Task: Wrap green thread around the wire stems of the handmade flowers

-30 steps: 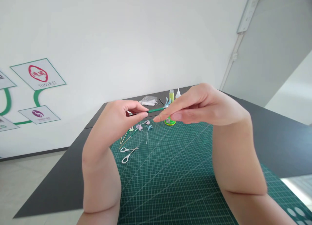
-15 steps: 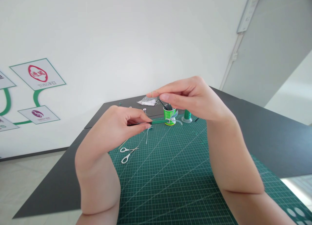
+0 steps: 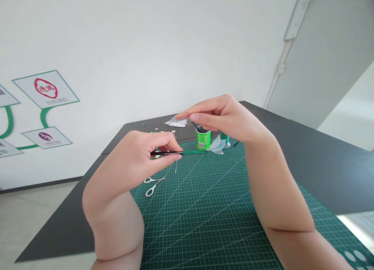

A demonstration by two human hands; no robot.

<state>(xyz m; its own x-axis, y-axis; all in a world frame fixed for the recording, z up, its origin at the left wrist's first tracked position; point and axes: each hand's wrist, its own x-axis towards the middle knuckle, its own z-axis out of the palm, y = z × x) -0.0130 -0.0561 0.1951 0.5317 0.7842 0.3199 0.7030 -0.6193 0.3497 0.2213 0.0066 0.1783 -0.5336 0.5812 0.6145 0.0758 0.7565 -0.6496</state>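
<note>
While the left hand keeps the stem, the right hand has moved away

Compared with one second ago, when the right fingers were close at the flower, the right hand is now higher and apart from it. Its thumb and forefinger stand narrow, but I cannot tell if something thin is between them. The left hand, lower than before, pinches the black-and-green stem between thumb and fingers. The pale blue flower is at the right end of this stem, above the cutting mat, and its petals are now uncovered, beside the green cup in the view. For the work, I judge, this means that the left hand alone supports the flower
</note>
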